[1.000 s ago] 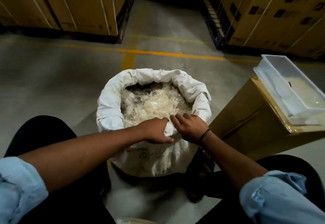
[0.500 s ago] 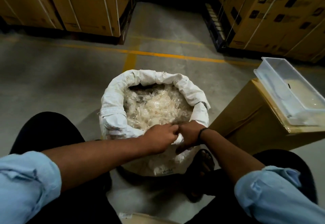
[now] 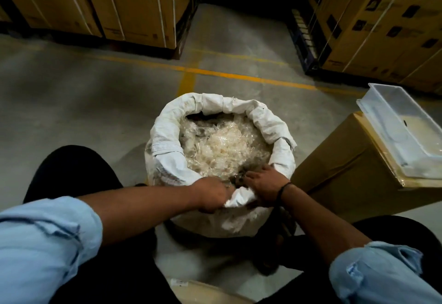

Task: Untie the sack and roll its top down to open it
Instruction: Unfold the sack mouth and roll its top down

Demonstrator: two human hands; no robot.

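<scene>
A white woven sack stands upright on the concrete floor between my knees. Its mouth is open and its top is rolled outward into a thick cuff around the rim. Pale, shredded, stringy material fills it nearly to the cuff. My left hand grips the near edge of the rim, fingers closed over a fold of white cloth. My right hand, with a dark band at the wrist, grips the same near edge just to the right, its fingertips reaching inside the rim. The two hands are almost touching.
A brown carton stands close on the right with a clear plastic tub on top. Strapped cartons are stacked on pallets at the back left and back right. Yellow lines cross the floor beyond the sack.
Both hands stayed on the sack's near rim and drew slightly apart, pushing a fold of cloth outward and down over the near side. My view shifted a little.
</scene>
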